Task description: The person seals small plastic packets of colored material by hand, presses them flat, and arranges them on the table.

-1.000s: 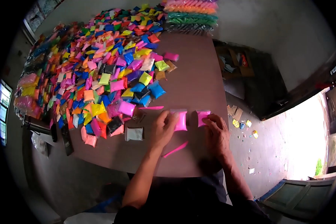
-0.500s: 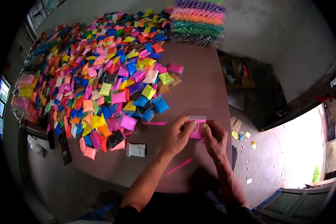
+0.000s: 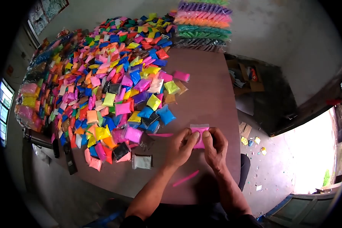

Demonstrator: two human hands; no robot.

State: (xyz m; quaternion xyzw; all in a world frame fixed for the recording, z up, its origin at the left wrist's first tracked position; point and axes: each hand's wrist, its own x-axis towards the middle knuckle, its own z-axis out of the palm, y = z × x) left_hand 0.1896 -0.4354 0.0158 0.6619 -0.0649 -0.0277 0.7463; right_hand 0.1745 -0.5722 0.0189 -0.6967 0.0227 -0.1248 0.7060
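Note:
A pink packet (image 3: 200, 130) with a clear top edge is held between both hands over the table. My left hand (image 3: 183, 146) pinches its left side, thumb on the front. On its right side my right hand (image 3: 216, 147) grips it the same way, fingers curled behind. Whether one or two packets are there cannot be made out. A pink stick (image 3: 186, 178) lies below the hands, and another pink stick (image 3: 160, 135) lies left of them. Further left is a packet of white material (image 3: 142, 161).
A large heap of colourful packets (image 3: 114, 98) covers the table's left side. Bundles of coloured sticks in clear wrap (image 3: 203, 28) stand at the far edge. A black object (image 3: 70, 159) lies at the near left edge. A cardboard box (image 3: 251, 78) is beyond the right edge.
A second ago the hands were apart, each at a pink packet; they have come together and both grip pink material. The camera view has also shifted, so the table appears lower.

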